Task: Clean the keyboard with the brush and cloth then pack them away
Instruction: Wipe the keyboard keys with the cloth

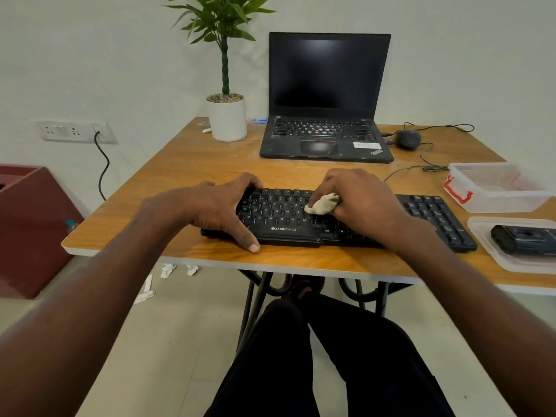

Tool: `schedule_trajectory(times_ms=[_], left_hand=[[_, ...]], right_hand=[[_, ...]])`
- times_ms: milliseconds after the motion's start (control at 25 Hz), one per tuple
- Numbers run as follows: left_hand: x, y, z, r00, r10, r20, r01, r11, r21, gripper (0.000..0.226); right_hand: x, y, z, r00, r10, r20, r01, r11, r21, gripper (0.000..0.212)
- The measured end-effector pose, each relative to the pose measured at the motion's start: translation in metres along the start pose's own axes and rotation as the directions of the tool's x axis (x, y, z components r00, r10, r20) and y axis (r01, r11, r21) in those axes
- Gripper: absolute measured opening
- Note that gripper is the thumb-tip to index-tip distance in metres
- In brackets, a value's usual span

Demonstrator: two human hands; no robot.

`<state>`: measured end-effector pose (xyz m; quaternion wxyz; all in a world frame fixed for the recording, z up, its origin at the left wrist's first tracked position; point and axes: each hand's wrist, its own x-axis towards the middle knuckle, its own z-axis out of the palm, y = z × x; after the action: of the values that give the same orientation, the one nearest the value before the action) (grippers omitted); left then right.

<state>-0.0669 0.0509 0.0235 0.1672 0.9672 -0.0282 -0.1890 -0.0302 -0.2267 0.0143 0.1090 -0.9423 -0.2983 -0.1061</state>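
Nearest are the person's legs (316, 356) in dark trousers under the wooden table (192, 164), with both bare forearms reaching up over its near edge. On the floor at the left lie crumpled white paper scraps (167, 270) beside a dark red box (27, 224). The left hand (216, 206) clamps the left end of the black Zebronics keyboard (285, 218), fingers curled over its far edge and thumb pressed against its near edge. The right hand (361, 200) has its fingers closed around a bunched pale cloth (322, 203), pressing it onto the keys near the keyboard's middle. Farther back, a potted plant (227, 115) stands left of an open ThinkPad laptop (326, 97) with a dark screen, and a black mouse (407, 139) lies to its right. At the right edge sit an open clear plastic container (493, 200) with a red clasp and, nearer, its lid (481, 233) carrying a dark object I cannot identify.
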Motion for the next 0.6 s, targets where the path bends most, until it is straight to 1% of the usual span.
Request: schedule_trajectory(times_ms=[80,160,240,280,320,360,400,480,520,600], left_hand=[[0.0,0.001,-0.001,1.0,-0.003,0.001,0.003,1.0,-0.004,0.124],[-0.001,0.001,-0.001,1.0,-0.004,0.005,0.004,1.0,-0.001,0.124],[-0.001,0.001,0.0,1.0,-0.003,0.009,0.003,1.0,0.01,0.124],[-0.001,0.001,0.0,1.0,-0.003,0.009,0.003,1.0,0.01,0.124],[0.0,0.002,0.0,1.0,-0.002,0.009,0.002,1.0,0.009,0.124],[0.0,0.002,0.0,1.0,0.001,0.009,-0.001,1.0,0.011,0.124],[0.0,0.003,-0.001,1.0,0.003,0.008,-0.003,1.0,0.016,0.125],[-0.001,0.003,-0.001,1.0,0.001,0.006,-0.001,1.0,0.024,0.126],[-0.001,0.004,-0.002,1.0,0.0,0.008,0.0,1.0,0.026,0.126],[-0.001,0.005,-0.001,1.0,0.004,0.016,-0.005,1.0,0.017,0.126]], right_hand=[[0.0,0.009,-0.009,0.999,0.049,0.0,-0.049,0.996,-0.075,0.03],[0.0,0.01,-0.013,0.997,0.067,-0.042,-0.071,0.994,-0.083,0.032],[0.0,0.002,-0.009,0.999,0.003,-0.047,-0.004,1.0,-0.014,0.04],[-0.001,-0.001,-0.005,0.999,-0.031,-0.024,0.031,1.0,0.006,0.042],[-0.002,-0.002,-0.003,1.0,-0.029,-0.005,0.029,1.0,0.012,0.042],[-0.002,0.001,-0.003,1.0,0.021,-0.001,-0.021,1.0,0.007,0.039],[-0.001,0.007,-0.006,0.995,0.1,-0.001,-0.1,0.995,-0.008,0.036],[0.0,0.016,-0.013,0.974,0.226,0.003,-0.225,0.973,-0.054,0.032],[0.0,0.017,-0.014,0.972,0.234,-0.008,-0.234,0.971,-0.056,0.033],[0.001,0.013,-0.012,0.986,0.168,-0.015,-0.168,0.986,0.008,0.037]])
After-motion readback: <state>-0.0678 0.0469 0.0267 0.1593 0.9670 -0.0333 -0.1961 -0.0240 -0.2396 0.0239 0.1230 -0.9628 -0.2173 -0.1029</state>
